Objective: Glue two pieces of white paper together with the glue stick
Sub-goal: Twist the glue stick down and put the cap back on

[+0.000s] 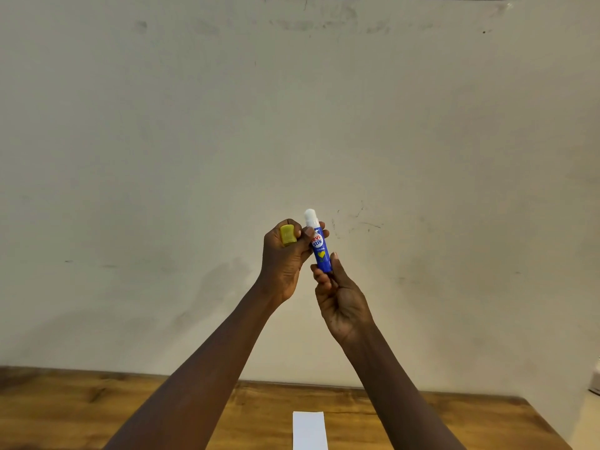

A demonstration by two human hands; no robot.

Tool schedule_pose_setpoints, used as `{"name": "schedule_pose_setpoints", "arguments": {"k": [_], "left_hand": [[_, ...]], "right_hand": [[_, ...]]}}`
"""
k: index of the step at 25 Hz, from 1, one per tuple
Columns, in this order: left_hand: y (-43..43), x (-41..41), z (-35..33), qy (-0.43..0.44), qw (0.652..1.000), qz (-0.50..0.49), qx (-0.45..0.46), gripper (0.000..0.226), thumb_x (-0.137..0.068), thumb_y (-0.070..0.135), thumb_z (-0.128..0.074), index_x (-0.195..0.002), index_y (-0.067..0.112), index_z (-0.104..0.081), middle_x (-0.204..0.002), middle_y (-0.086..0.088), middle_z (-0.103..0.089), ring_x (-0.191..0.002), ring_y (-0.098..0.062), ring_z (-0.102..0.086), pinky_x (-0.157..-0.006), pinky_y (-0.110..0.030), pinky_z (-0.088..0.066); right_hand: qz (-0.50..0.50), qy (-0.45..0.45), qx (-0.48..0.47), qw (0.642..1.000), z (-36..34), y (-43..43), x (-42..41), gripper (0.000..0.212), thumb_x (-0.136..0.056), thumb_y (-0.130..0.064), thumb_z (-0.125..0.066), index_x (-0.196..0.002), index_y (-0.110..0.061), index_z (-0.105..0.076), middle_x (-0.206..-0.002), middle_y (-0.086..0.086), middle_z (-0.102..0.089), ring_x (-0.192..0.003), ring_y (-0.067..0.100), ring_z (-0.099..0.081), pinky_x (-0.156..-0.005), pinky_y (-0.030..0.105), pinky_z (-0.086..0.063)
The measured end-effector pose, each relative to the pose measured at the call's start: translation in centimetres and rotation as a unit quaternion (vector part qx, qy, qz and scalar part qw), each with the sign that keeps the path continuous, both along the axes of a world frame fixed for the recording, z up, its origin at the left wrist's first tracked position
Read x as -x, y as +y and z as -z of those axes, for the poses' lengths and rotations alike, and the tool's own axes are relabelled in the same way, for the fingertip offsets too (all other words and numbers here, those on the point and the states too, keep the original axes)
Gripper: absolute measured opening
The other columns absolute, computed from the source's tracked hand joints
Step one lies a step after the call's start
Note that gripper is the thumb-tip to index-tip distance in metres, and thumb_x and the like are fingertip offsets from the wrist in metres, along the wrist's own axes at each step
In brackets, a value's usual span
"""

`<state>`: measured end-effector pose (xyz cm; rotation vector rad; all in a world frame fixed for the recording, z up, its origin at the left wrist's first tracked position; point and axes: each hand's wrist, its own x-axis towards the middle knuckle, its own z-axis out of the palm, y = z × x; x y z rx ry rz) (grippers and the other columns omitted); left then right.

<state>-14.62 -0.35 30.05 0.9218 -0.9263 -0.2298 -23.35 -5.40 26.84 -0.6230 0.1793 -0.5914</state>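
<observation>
Head view: glue stick (319, 246) nearly upright, white end up

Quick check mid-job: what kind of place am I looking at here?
Probably a plain indoor room with a simple work desk: a wooden table set against a bare, scuffed off-white wall, with a strip of white paper lying on it.

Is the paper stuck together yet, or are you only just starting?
Just starting. Done: the yellow cap is off, held in the left hand, and white glue sticks out. In hand: the right hand grips the glue stick by its base, above the table. Left: gluing the white paper lying there and pressing another on; only one shows.
</observation>
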Motion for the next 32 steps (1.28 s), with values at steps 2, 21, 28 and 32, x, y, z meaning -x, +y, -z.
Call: {"name": "schedule_pose_setpoints", "arguments": {"k": [2, 21, 28, 32], "left_hand": [[-0.2, 0.2, -0.1, 0.0, 1.0, -0.006, -0.004, 0.027, -0.088, 0.0, -0.046, -0.066, 0.011, -0.037, -0.106, -0.019, -0.058, -0.094, -0.032, -0.062, -0.072, -0.022, -0.056], [0.0, 0.6, 0.0, -0.05, 0.999, 0.014, -0.007, 0.027, -0.088, -0.002, -0.045, -0.065, 0.011, -0.038, -0.11, -0.013, -0.059, -0.078, -0.011, -0.07, -0.066, -0.018, -0.057], [0.1, 0.1, -0.1, -0.032, 0.999, 0.025, 0.0, 0.027, -0.087, -0.003, -0.047, -0.065, 0.009, -0.037, -0.091, -0.006, -0.064, -0.076, -0.011, -0.071, -0.068, -0.019, -0.057], [0.1, 0.1, -0.2, -0.017, 1.0, 0.023, 0.003, 0.029, -0.086, -0.002, -0.048, -0.063, 0.01, -0.037, -0.069, 0.004, -0.072, -0.071, -0.01, -0.071, -0.062, -0.018, -0.057]], "right_hand": [[0.033, -0.027, 0.004, 0.999, 0.2, 0.3, -0.2, 0.018, -0.084, -0.019, -0.056, -0.091, -0.003, -0.059, -0.074, 0.013, -0.066, -0.048, 0.012, -0.066, -0.044, 0.017, -0.054], [0.062, -0.061, 0.022, 0.996, 0.7, 0.3, -0.1, 0.009, -0.082, 0.001, -0.053, -0.082, -0.005, -0.059, -0.088, 0.015, -0.063, -0.061, 0.017, -0.071, -0.054, 0.023, -0.058], [-0.038, 0.007, -0.003, 0.999, 0.1, 0.1, 0.2, 0.043, -0.087, -0.041, -0.046, -0.095, 0.0, -0.057, -0.053, 0.007, -0.068, -0.041, 0.01, -0.061, -0.041, 0.016, -0.052], [-0.012, -0.041, -0.028, 0.999, 0.3, 0.6, -0.1, 0.024, -0.086, -0.022, -0.052, -0.094, 0.0, -0.058, -0.063, 0.01, -0.068, -0.046, 0.01, -0.064, -0.041, 0.016, -0.052]]}}
